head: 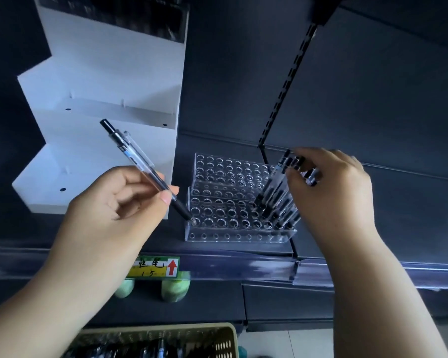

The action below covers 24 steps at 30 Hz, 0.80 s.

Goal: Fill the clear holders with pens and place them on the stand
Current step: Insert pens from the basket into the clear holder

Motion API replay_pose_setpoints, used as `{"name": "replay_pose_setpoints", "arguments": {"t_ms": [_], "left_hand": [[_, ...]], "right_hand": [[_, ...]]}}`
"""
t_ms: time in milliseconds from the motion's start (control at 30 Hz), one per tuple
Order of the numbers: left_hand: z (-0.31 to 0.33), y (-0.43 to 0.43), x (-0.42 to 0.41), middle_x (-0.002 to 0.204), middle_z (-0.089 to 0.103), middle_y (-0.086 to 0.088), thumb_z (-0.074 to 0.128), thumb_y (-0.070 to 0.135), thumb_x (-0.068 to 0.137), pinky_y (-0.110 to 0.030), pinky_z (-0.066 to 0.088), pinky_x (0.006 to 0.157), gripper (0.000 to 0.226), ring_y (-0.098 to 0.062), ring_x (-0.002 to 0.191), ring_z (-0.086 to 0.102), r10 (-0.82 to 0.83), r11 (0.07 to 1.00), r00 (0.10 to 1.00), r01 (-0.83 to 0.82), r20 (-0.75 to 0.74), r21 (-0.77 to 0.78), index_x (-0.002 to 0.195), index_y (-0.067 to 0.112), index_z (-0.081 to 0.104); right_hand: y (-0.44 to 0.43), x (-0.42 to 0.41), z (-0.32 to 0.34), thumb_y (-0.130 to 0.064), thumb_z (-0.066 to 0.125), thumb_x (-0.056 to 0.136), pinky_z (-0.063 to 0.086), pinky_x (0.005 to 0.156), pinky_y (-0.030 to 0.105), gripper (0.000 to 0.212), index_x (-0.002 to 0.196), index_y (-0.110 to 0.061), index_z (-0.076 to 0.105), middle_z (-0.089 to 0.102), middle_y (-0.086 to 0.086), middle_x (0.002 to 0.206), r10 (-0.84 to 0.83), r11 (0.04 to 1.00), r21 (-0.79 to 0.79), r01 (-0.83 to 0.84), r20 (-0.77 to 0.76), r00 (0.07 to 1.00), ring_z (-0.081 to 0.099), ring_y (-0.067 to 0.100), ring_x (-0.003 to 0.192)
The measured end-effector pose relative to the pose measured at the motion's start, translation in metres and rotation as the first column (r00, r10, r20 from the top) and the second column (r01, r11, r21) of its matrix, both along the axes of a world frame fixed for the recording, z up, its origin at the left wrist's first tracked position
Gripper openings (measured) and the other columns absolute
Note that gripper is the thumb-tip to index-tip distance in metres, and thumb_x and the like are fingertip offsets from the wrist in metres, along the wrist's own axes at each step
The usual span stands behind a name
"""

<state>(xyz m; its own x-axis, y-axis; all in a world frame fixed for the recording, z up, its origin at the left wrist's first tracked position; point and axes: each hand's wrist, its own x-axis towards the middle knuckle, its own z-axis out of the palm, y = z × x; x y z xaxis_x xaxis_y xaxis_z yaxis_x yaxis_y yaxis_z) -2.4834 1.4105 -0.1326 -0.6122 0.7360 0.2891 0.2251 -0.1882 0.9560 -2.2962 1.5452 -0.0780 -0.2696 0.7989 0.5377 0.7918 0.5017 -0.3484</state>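
Filling step, head view. The left hand [119, 200] pinches a clear-barrelled pen with black grip and clicker [140, 166] between thumb and forefinger, the other fingers loosely curled beneath. The pen is tilted, its tip just at a front-left hole of the near clear perforated acrylic holder [230, 236]. The right hand [334, 187] has its fingers curled round the upper ends of a cluster of like pens [274, 195] standing aslant in the holder's right-hand holes. Most holes appear unfilled, so the task seems to be at an early stage. A second clear holder [233, 166], with no pens seen in it, stands just behind the first. The next move probably calls for raising the single pen towards upright so its tip drops into the hole, while the right hand steadies the leaning cluster. Both holders rest on a dark shelf [372, 215], beside a white stepped display stand [101, 140] whose lower tiers carry nothing. A yellow-green price label with red arrow [153, 267] sits on the shelf edge. Below, a pale yellow plastic basket [225, 339] holds more pens.
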Motion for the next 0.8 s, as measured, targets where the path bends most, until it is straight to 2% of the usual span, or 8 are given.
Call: {"name": "replay_pose_setpoints", "arguments": {"t_ms": [67, 133, 200, 267, 333, 533, 667, 800], "left_hand": [[0.0000, -0.0002, 0.0003, 0.090, 0.073, 0.019, 0.062, 0.049, 0.066, -0.047, 0.055, 0.065, 0.023, -0.004, 0.076, 0.070, 0.002, 1.000, 1.000, -0.002, 0.010, 0.000, 0.087, 0.038, 0.064], [0.0002, 0.0000, 0.0001, 0.090, 0.073, 0.019, 0.064, 0.047, 0.068, -0.045, 0.057, 0.064, 0.021, -0.004, 0.076, 0.070, 0.003, 1.000, 1.000, -0.003, 0.000, -0.006, 0.087, 0.038, 0.064], [-0.0003, 0.0006, -0.0009, 0.089, 0.073, 0.018, 0.067, 0.038, 0.071, -0.040, 0.060, 0.067, 0.016, -0.004, 0.076, 0.070, -0.007, 1.000, 1.000, 0.007, -0.007, -0.003, 0.087, 0.037, 0.065], [-0.0008, 0.0010, -0.0021, 0.089, 0.073, 0.017, 0.067, 0.037, 0.071, -0.034, 0.054, 0.074, 0.016, -0.004, 0.077, 0.070, -0.018, 1.000, 1.000, 0.018, -0.018, 0.002, 0.088, 0.036, 0.065], [-0.0013, 0.0011, -0.0034, 0.090, 0.073, 0.016, 0.065, 0.045, 0.068, -0.035, 0.050, 0.078, 0.022, -0.004, 0.080, 0.070, -0.026, 1.000, 0.999, 0.026, -0.019, 0.003, 0.089, 0.036, 0.065], [-0.0033, -0.0002, -0.0064, 0.092, 0.073, 0.017, 0.063, 0.047, 0.070, -0.040, 0.050, 0.080, 0.022, -0.003, 0.081, 0.070, -0.020, 0.999, 0.998, 0.019, -0.051, -0.028, 0.089, 0.037, 0.064], [-0.0021, -0.0007, -0.0030, 0.090, 0.073, 0.019, 0.066, 0.040, 0.072, -0.034, 0.051, 0.077, 0.017, 0.000, 0.080, 0.069, -0.005, 0.999, 0.998, 0.003, -0.060, -0.040, 0.089, 0.038, 0.064], [0.0007, 0.0004, 0.0024, 0.089, 0.073, 0.018, 0.073, 0.025, 0.077, -0.043, 0.056, 0.077, 0.017, -0.003, 0.084, 0.069, -0.021, 0.998, 0.999, 0.019, -0.046, -0.063, 0.087, 0.036, 0.065]], "right_hand": [[0.0010, -0.0001, -0.0021, -0.025, 0.064, 0.081, 0.039, 0.087, 0.039, 0.029, 0.110, -0.024, 0.065, 0.068, -0.002, 0.096, -0.022, 1.000, -0.003, 0.022, 0.011, 1.000, 0.054, 0.028, 0.097], [0.0017, 0.0001, -0.0042, -0.026, 0.065, 0.081, 0.026, 0.079, 0.029, 0.027, 0.108, -0.026, 0.064, 0.069, -0.007, 0.091, -0.046, 0.999, 0.010, 0.046, 0.034, 0.998, 0.053, 0.025, 0.097], [0.0016, 0.0007, -0.0049, -0.026, 0.066, 0.080, 0.017, 0.071, 0.026, 0.023, 0.103, -0.025, 0.065, 0.069, -0.007, 0.088, -0.050, 0.998, 0.037, 0.049, 0.050, 0.997, 0.053, 0.024, 0.096], [0.0010, 0.0009, -0.0042, -0.025, 0.066, 0.080, 0.016, 0.071, 0.026, 0.019, 0.099, -0.025, 0.067, 0.070, -0.006, 0.088, -0.044, 0.998, 0.055, 0.041, 0.060, 0.997, 0.054, 0.024, 0.094], [0.0008, 0.0016, -0.0029, -0.026, 0.066, 0.081, 0.018, 0.073, 0.028, 0.016, 0.097, -0.025, 0.069, 0.070, -0.004, 0.090, -0.047, 0.996, 0.075, 0.041, 0.072, 0.996, 0.054, 0.025, 0.095], [-0.0004, 0.0028, 0.0017, -0.024, 0.066, 0.080, 0.021, 0.076, 0.029, 0.012, 0.090, -0.027, 0.072, 0.070, -0.006, 0.086, -0.070, 0.995, 0.079, 0.066, 0.059, 0.996, 0.055, 0.023, 0.094], [-0.0010, 0.0055, 0.0047, -0.021, 0.068, 0.077, 0.013, 0.071, 0.025, 0.010, 0.084, -0.028, 0.069, 0.068, -0.011, 0.076, -0.077, 0.995, 0.064, 0.072, 0.076, 0.994, 0.055, 0.020, 0.089], [-0.0018, 0.0060, 0.0041, -0.026, 0.067, 0.078, 0.014, 0.072, 0.026, 0.008, 0.086, -0.028, 0.068, 0.066, -0.010, 0.078, -0.074, 0.996, 0.063, 0.069, 0.087, 0.993, 0.053, 0.020, 0.091]]}}
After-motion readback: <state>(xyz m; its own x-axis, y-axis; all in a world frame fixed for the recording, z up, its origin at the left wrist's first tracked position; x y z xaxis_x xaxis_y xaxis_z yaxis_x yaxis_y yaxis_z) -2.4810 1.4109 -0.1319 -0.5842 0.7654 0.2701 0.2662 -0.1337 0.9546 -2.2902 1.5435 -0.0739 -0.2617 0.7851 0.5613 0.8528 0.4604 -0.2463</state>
